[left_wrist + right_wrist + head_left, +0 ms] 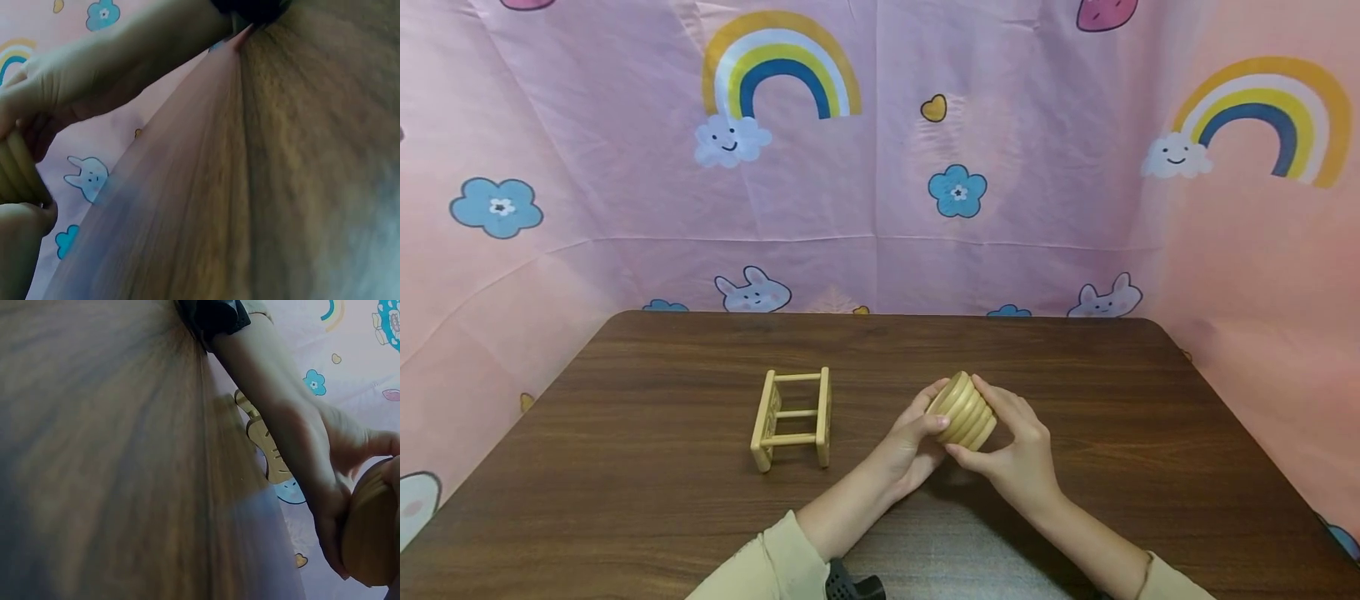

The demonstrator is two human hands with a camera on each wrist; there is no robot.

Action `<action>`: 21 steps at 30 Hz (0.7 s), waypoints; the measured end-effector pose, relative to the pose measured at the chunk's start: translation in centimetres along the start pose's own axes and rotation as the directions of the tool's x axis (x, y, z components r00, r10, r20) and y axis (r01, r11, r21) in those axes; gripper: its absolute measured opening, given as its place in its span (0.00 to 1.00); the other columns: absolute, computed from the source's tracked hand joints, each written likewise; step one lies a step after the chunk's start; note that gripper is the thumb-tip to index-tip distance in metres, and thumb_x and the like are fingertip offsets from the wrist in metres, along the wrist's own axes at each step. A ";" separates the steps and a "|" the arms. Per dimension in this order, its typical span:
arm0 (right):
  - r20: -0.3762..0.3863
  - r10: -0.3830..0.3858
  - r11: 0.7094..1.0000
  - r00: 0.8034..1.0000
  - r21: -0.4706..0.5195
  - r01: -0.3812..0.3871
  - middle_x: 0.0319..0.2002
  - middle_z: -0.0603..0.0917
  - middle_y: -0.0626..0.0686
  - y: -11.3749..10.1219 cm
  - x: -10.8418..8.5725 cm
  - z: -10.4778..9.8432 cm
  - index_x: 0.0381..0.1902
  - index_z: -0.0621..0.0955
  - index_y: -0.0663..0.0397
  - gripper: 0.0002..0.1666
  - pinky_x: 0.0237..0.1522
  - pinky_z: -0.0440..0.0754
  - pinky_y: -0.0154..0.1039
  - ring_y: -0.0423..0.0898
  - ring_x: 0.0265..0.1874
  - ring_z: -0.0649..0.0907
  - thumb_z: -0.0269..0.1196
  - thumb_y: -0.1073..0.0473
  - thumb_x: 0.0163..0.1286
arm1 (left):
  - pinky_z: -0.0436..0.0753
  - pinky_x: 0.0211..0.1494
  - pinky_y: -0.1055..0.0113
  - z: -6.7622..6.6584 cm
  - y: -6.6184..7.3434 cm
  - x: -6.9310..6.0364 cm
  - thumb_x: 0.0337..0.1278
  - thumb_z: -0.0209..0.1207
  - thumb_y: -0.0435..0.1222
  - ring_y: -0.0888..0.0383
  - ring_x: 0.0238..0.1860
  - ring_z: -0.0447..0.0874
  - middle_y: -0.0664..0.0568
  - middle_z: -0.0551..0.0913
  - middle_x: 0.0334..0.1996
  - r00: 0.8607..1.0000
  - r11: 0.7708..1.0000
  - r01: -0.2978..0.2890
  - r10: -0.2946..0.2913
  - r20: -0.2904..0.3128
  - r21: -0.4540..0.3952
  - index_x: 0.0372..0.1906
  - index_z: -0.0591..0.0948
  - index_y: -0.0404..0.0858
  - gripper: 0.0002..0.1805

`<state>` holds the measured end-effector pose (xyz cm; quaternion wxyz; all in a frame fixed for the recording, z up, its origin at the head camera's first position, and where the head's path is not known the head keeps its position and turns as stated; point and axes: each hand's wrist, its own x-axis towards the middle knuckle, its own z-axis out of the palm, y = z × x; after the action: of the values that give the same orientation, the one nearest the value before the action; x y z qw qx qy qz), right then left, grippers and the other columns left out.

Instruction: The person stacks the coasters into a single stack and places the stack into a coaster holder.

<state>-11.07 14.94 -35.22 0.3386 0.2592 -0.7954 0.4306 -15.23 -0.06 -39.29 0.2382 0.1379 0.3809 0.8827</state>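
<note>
A stack of round, pale wooden discs (968, 414), like coasters, is held tilted above the table in the head view. My left hand (908, 454) grips it from the left and below, thumb on its near side. On the right, my right hand (1022, 454) pinches it between fingers and thumb. In the left wrist view the discs (17, 169) show at the left edge between both hands. The right wrist view shows the smooth round end of the stack (370, 528) in the left hand. A small wooden rack (796, 413) with crossbars stands left of the hands.
The dark wood-grain table (647, 400) reaches back to a pink and purple printed cloth (880, 183), which hangs behind and at both sides. A black wrist device (853, 583) sits at the left sleeve.
</note>
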 end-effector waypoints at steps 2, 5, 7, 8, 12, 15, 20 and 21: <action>0.009 -0.003 1.000 1.000 -0.001 0.003 0.46 0.82 0.63 -0.1 0.0 -0.1 0.55 0.77 0.71 0.47 0.52 0.70 0.23 0.55 0.44 0.79 0.79 0.74 0.29 | 0.72 0.56 0.66 -0.1 0.2 -0.1 0.44 0.61 0.33 0.56 0.50 0.70 0.48 0.67 0.54 1.000 1.000 0.003 -0.003 0.009 0.026 0.66 0.57 0.41 0.40; 0.021 -0.007 1.000 1.000 -0.003 0.007 0.45 0.82 0.63 0.1 0.0 -0.2 0.54 0.78 0.71 0.46 0.52 0.70 0.22 0.55 0.43 0.79 0.79 0.74 0.29 | 0.72 0.58 0.65 -0.3 0.4 -0.2 0.45 0.60 0.31 0.56 0.51 0.71 0.47 0.67 0.57 1.000 0.998 0.010 -0.011 0.007 0.068 0.66 0.57 0.40 0.40; 0.028 -0.011 1.000 1.000 -0.005 0.011 0.45 0.82 0.63 0.8 -0.2 -0.1 0.54 0.78 0.70 0.46 0.52 0.70 0.22 0.55 0.43 0.79 0.80 0.73 0.29 | 0.72 0.59 0.65 -0.5 0.6 -0.2 0.46 0.60 0.31 0.56 0.52 0.72 0.47 0.67 0.59 1.000 0.994 0.014 -0.015 0.008 0.104 0.67 0.57 0.39 0.40; 0.032 -0.012 1.000 0.999 -0.008 0.012 0.46 0.82 0.61 1.3 -0.4 -0.1 0.55 0.78 0.69 0.47 0.52 0.70 0.23 0.55 0.44 0.79 0.80 0.72 0.29 | 0.72 0.59 0.64 -0.6 0.6 -0.3 0.47 0.60 0.30 0.56 0.52 0.72 0.46 0.67 0.60 1.000 0.992 0.015 -0.016 0.006 0.124 0.67 0.57 0.38 0.40; 0.061 -0.024 1.000 0.998 -0.018 0.025 0.50 0.82 0.56 3.3 -1.0 0.0 0.59 0.78 0.60 0.50 0.53 0.71 0.26 0.52 0.47 0.79 0.81 0.66 0.31 | 0.74 0.56 0.63 -1.0 1.0 -0.3 0.48 0.61 0.31 0.54 0.52 0.74 0.43 0.67 0.63 1.000 0.974 0.012 -0.014 0.007 0.224 0.68 0.59 0.36 0.40; 0.091 -0.024 0.999 0.996 -0.020 0.026 0.51 0.81 0.52 3.8 -1.0 -0.2 0.61 0.77 0.55 0.49 0.54 0.72 0.30 0.49 0.48 0.78 0.81 0.62 0.34 | 0.75 0.56 0.62 -1.3 1.5 -0.4 0.48 0.64 0.33 0.52 0.55 0.74 0.41 0.66 0.65 1.000 0.956 0.011 -0.017 0.017 0.293 0.69 0.60 0.34 0.41; 0.132 -0.015 1.000 0.991 -0.014 0.017 0.52 0.80 0.50 3.7 -0.8 -0.6 0.61 0.78 0.51 0.48 0.54 0.73 0.33 0.47 0.49 0.77 0.80 0.57 0.37 | 0.76 0.56 0.59 -1.8 2.2 -0.6 0.48 0.69 0.39 0.47 0.59 0.72 0.41 0.65 0.66 0.998 0.913 0.001 -0.027 0.058 0.408 0.69 0.61 0.36 0.44; 0.135 -0.027 0.999 0.990 -0.016 0.029 0.52 0.80 0.50 3.7 -0.8 -0.6 0.61 0.78 0.51 0.48 0.54 0.74 0.34 0.47 0.49 0.77 0.80 0.58 0.36 | 0.76 0.55 0.59 -1.8 2.3 -0.6 0.48 0.70 0.40 0.46 0.59 0.72 0.41 0.66 0.66 0.998 0.902 -0.002 -0.028 0.064 0.432 0.69 0.61 0.37 0.44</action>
<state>-12.99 17.39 -37.45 0.2923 0.2960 -0.8166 0.4002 -16.20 -2.88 -38.86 0.2206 0.2149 0.5592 0.7697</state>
